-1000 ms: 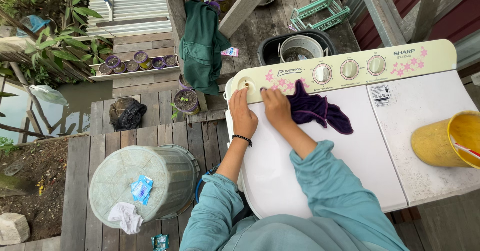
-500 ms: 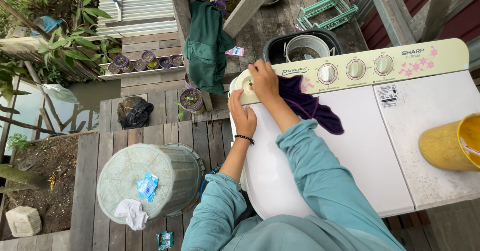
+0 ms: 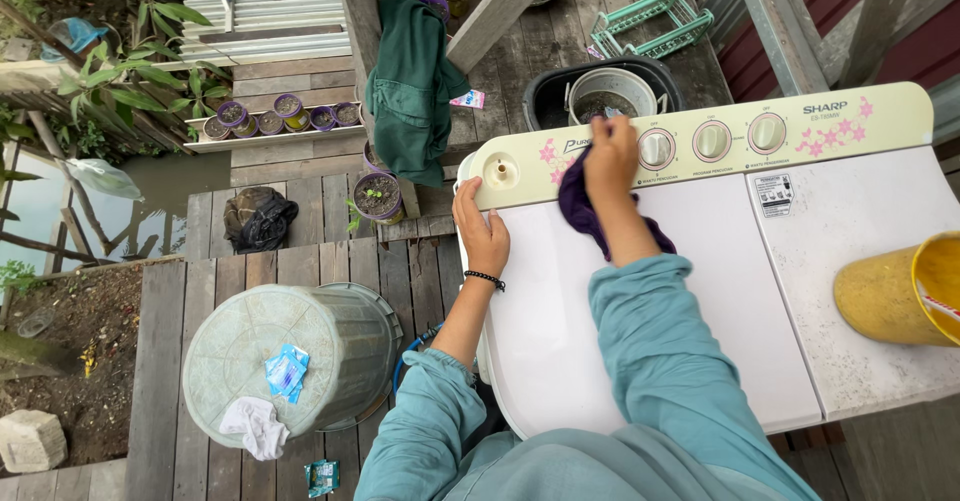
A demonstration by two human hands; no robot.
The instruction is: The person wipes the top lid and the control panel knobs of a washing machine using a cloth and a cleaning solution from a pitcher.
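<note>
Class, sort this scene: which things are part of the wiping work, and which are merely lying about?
In use: right hand, purple cloth, washing machine, left hand braced on it.

Lying about: yellow bucket, overturned bin, green garment, plant pots.

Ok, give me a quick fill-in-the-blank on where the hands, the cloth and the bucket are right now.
1. The right hand presses a dark ____ cloth against the cream control panel.
2. The left hand rests on the washing machine's white ____.
3. The control panel carries ____ round knobs.
4. A ____ bucket lies on its side at the right.

Missing words: purple; lid; three; yellow
</note>
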